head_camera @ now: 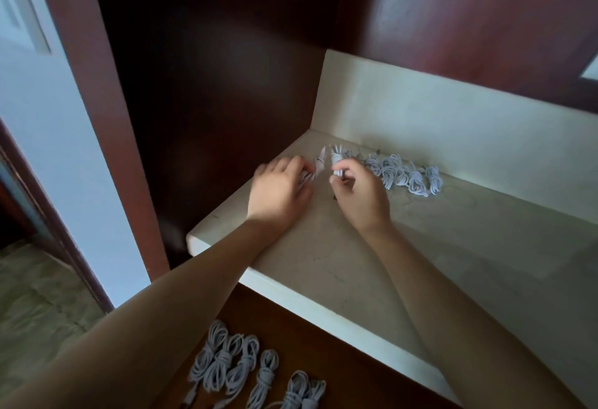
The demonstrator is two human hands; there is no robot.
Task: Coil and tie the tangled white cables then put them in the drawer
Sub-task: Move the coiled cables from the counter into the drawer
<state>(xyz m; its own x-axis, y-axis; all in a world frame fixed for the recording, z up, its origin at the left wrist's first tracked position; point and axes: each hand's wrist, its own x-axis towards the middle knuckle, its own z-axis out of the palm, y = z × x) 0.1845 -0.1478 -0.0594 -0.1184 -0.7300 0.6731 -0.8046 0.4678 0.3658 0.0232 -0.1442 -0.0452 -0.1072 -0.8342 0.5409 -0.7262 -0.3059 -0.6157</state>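
On the pale stone counter (pixel 356 256), near the back left corner, my left hand (pixel 278 188) grips a white cable bundle (pixel 318 162) whose end sticks up between my hands. My right hand (pixel 359 192) pinches another white cable bundle (pixel 339 158) beside it. Both hands are blurred. A row of several tied white cable coils (pixel 404 175) lies to the right along the back wall. Below the counter, the open wooden drawer (pixel 307 337) holds several coiled and tied white cables (pixel 239 366).
A dark wooden cabinet side (pixel 210 101) rises at the counter's left end. A pale upstand (pixel 453 117) runs behind the counter. The counter's front edge (pixel 323 308) overhangs the drawer. A doorway and tiled floor (pixel 42 305) lie at far left.
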